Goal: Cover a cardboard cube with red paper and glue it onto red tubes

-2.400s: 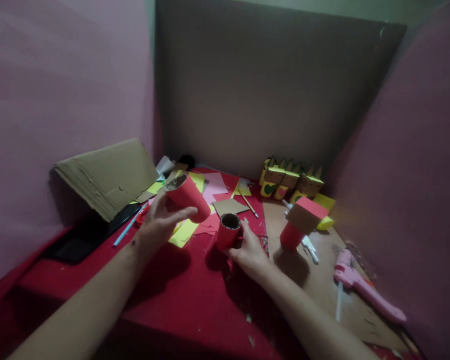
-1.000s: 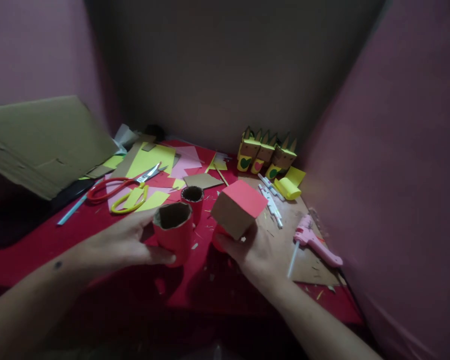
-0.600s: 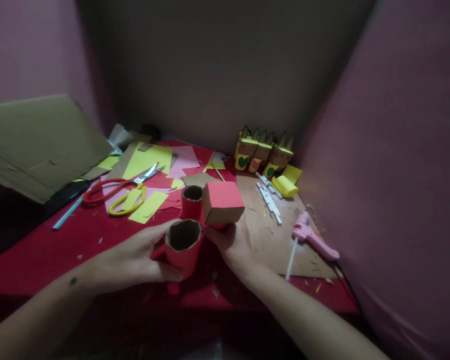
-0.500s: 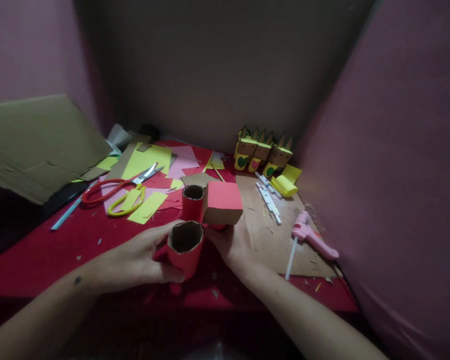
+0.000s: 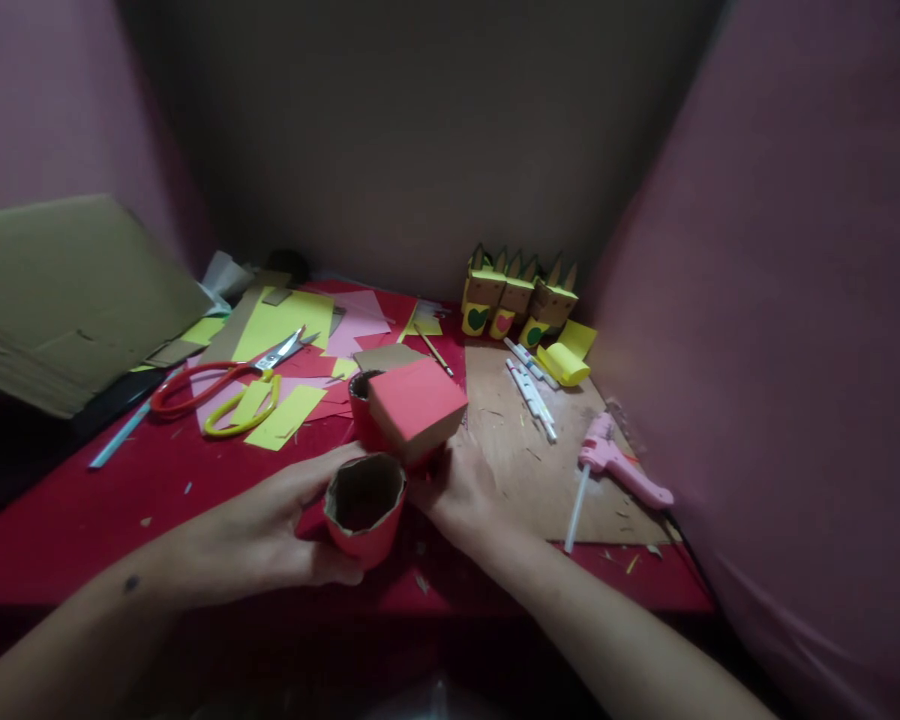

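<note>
My left hand [image 5: 292, 530] is closed round a red-covered cardboard tube [image 5: 366, 520] with an open, ragged top rim. Close behind that tube stands a second red tube [image 5: 366, 405], partly hidden. A cardboard box piece with a red top [image 5: 420, 400] sits tilted just right of the tubes, above my right hand [image 5: 461, 495]. The fingers of my right hand curl beneath the box piece around a red part under it, mostly out of sight. Whether the front tube touches the box piece, I cannot tell.
Red-and-yellow scissors [image 5: 232, 385] lie among paper scraps [image 5: 289, 418] on the left. A brown board [image 5: 495, 450] bears white sticks [image 5: 531, 400] and a pink glue gun [image 5: 619, 465]. Yellow-and-brown paper figures [image 5: 502, 295] stand at the back, and a large cardboard flap [image 5: 67, 300] rises left.
The red-topped box piece has turned and moved left, now covering part of the rear tube. The front tube has shifted slightly left with my left hand. The whole view has shifted slightly.
</note>
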`<control>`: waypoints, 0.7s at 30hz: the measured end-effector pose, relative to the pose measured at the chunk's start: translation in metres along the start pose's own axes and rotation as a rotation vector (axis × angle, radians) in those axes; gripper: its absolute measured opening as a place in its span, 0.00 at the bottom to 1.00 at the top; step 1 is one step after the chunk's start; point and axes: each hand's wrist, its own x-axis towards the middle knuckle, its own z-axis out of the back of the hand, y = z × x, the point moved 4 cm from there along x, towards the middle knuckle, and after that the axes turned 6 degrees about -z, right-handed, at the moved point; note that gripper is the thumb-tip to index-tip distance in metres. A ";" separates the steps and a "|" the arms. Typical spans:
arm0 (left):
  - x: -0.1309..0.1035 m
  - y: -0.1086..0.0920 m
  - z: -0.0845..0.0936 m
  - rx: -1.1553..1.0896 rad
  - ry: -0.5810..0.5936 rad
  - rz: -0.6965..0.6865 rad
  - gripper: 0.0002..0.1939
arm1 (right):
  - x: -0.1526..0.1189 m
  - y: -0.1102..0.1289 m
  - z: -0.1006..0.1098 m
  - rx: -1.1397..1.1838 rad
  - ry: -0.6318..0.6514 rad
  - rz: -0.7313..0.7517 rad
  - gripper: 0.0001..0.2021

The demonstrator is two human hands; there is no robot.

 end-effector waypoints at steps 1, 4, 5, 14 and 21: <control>0.001 -0.001 -0.002 -0.008 0.005 -0.002 0.22 | -0.001 0.000 0.001 -0.008 0.008 0.003 0.16; 0.002 0.001 -0.007 -0.041 0.029 0.001 0.23 | -0.005 -0.003 0.006 0.018 0.026 0.023 0.17; 0.002 0.002 -0.007 -0.049 0.023 0.007 0.23 | -0.008 -0.005 0.010 0.035 0.020 0.025 0.18; 0.011 -0.006 -0.038 -0.199 -0.002 0.020 0.16 | -0.068 0.007 0.037 0.424 0.226 0.098 0.25; 0.016 -0.003 -0.061 0.103 -0.106 -0.125 0.18 | -0.077 0.002 0.034 0.432 0.139 0.148 0.25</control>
